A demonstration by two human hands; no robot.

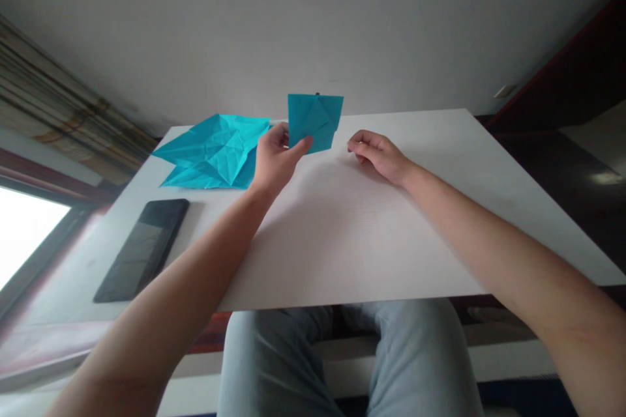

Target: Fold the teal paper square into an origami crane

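My left hand (276, 155) grips a small folded square of turquoise paper (315, 118) at its lower left, thumb on the front and the other fingers behind. The paper is held upright above the table, with a diagonal fold and a triangular flap on its face. To the right, apart from the paper, my right hand (379, 153) is loosely closed with curled fingers, and nothing shows in it. Creased turquoise paper sheets (215, 150) lie partly unfolded to the left of my left hand, which hides part of their right side.
A dark smartphone (143, 251) lies near the left side of the white table (362, 247). Beyond the far edge stands a plain wall (415, 32). A striped curtain (59, 98) and a bright window (29, 228) are at left. My knees are under the near edge.
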